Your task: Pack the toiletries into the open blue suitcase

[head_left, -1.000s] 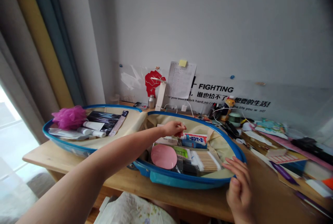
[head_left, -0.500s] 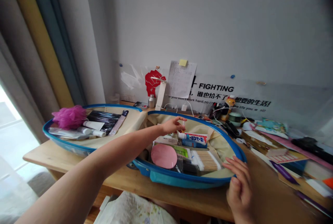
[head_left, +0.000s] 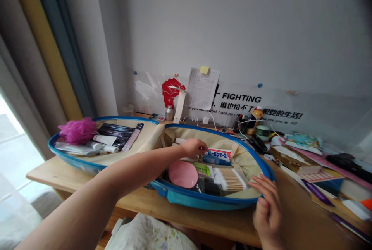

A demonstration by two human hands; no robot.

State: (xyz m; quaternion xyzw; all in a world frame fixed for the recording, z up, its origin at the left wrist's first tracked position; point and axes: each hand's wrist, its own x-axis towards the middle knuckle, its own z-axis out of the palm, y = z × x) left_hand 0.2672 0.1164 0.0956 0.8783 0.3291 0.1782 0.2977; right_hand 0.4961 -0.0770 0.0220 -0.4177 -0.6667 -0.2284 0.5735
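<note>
An open blue case (head_left: 203,200) with beige lining lies on a wooden desk (head_left: 293,223). My left hand (head_left: 194,147) reaches into its right half, fingers curled down in a pinch beside a white toothpaste box (head_left: 220,153); what they hold is hidden. Near it lie a pink round disc (head_left: 183,173), a green packet (head_left: 203,169) and a box of cotton swabs (head_left: 232,179). My right hand (head_left: 266,203) rests at the case's right rim with its fingers stretched out, holding nothing.
The case's left half holds a pink bath puff (head_left: 77,130), white tubes (head_left: 104,140) and dark packets (head_left: 116,130). Books, papers, pens and cables (head_left: 314,161) crowd the desk's right side. Curtains (head_left: 43,48) hang on the left; papers are pinned to the wall.
My left hand lifted and spread its fingers half a second ago, then dropped back into the case and closed in a pinch by the toothpaste box. My right hand stayed put.
</note>
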